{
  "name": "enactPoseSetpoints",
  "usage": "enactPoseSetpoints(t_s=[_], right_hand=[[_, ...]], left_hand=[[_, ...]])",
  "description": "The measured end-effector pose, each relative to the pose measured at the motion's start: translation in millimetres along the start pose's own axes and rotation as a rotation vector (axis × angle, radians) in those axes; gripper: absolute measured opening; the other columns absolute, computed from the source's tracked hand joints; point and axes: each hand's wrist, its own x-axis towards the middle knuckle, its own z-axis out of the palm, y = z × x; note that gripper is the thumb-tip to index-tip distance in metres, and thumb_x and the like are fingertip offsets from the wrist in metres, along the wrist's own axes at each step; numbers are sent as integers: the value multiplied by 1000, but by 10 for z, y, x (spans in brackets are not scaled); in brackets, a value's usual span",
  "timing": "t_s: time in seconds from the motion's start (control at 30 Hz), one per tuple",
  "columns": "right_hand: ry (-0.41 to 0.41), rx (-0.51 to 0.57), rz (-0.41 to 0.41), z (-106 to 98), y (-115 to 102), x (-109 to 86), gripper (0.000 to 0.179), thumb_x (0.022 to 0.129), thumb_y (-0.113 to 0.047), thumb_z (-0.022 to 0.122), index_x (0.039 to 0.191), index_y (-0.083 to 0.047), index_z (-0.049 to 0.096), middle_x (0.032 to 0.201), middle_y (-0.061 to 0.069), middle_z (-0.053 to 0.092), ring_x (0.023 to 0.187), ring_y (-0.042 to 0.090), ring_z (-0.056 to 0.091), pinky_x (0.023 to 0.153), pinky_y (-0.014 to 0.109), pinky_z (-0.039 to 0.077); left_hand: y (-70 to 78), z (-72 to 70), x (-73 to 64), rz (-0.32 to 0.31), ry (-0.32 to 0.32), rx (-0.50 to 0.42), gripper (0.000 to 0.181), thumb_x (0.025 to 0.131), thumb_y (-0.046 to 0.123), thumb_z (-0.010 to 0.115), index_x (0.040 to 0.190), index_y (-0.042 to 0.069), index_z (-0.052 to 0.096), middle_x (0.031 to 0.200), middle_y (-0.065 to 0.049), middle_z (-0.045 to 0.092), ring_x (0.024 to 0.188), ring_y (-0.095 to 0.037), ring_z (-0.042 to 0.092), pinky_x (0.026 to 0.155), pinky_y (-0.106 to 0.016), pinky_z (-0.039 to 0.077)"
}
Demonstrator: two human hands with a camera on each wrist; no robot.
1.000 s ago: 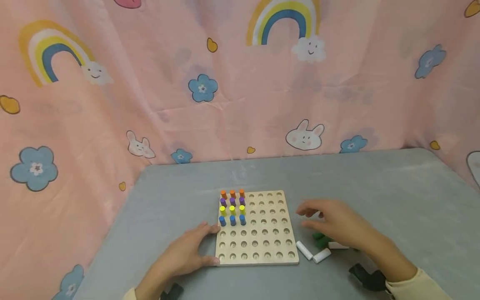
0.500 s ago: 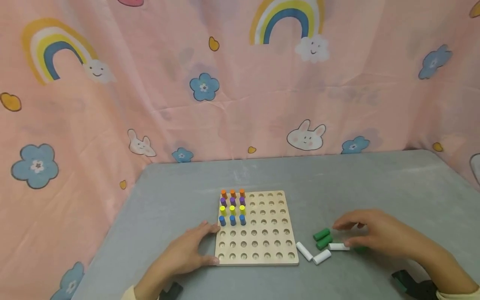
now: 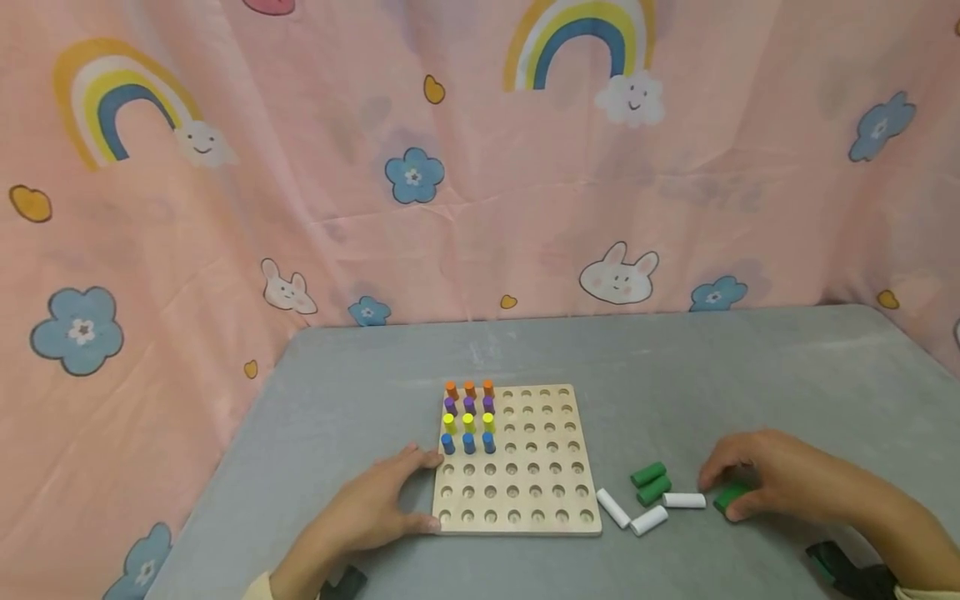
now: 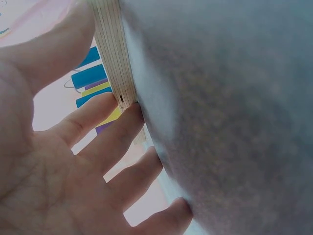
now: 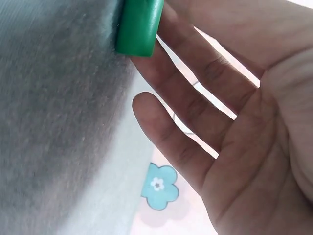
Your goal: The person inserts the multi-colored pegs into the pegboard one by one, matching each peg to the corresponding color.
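A wooden pegboard point(image 3: 555, 481) lies on the table, with rows of orange pegs point(image 3: 469, 389), purple pegs point(image 3: 468, 406), yellow pegs point(image 3: 468, 423) and blue pegs point(image 3: 468, 443) upright at its far left, three per row. My left hand point(image 3: 371, 504) rests at the board's left side, thumb by the near corner and fingertips touching the edge. At the right, my right hand point(image 3: 787, 479) has thumb and fingers around a green peg point(image 3: 729, 498) lying on the table. The right wrist view shows this green peg point(image 5: 140, 29) against the fingers; its far end is cut off.
Between the board and my right hand lie two more green pegs point(image 3: 651, 483) and several white pegs point(image 3: 684, 501), three of them visible. Grey cloth covers the table point(image 3: 360, 375). A pink printed curtain point(image 3: 480, 208) hangs behind its far edge.
My right hand has moved right, away from the board's side, and come down around the rightmost green peg. The left hand keeps its place at the board.
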Motion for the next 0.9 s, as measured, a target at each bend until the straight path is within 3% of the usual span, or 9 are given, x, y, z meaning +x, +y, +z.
enactPoseSetpoints(t_s=[0.2, 0.47, 0.7, 0.9], right_hand=[[8, -31, -28, 27, 7, 4, 15, 83, -36, 77, 97, -32, 73, 97, -21, 68, 88, -9, 58, 70, 21, 53], [32, -59, 101, 5, -50, 21, 19, 90, -32, 70, 108, -26, 70, 103, -16, 68, 89, -11, 55, 70, 21, 53], [249, -164, 12, 40, -88, 54, 17, 91, -20, 70, 108, -23, 69, 96, -16, 64, 84, -12, 52, 66, 20, 52], [406, -205, 23, 71, -137, 96, 26, 90, -11, 71, 112, -24, 69, 100, -15, 63, 87, -12, 53, 68, 20, 53]], left_hand=[[16, -4, -7, -6, 0, 0, 76, 69, 46, 87, 137, 29, 57, 154, -7, 48, 145, -37, 39, 113, -68, 31], [7, 13, -1, -12, 2, 7, 76, 69, 47, 87, 137, 29, 57, 155, -8, 47, 145, -39, 40, 110, -71, 32], [5, 13, -4, -8, 5, 6, 76, 69, 46, 87, 137, 28, 57, 154, -8, 47, 145, -38, 40, 112, -69, 31], [5, 7, -2, -4, 2, 7, 76, 69, 46, 87, 137, 28, 57, 154, -8, 47, 145, -37, 40, 113, -67, 31]])
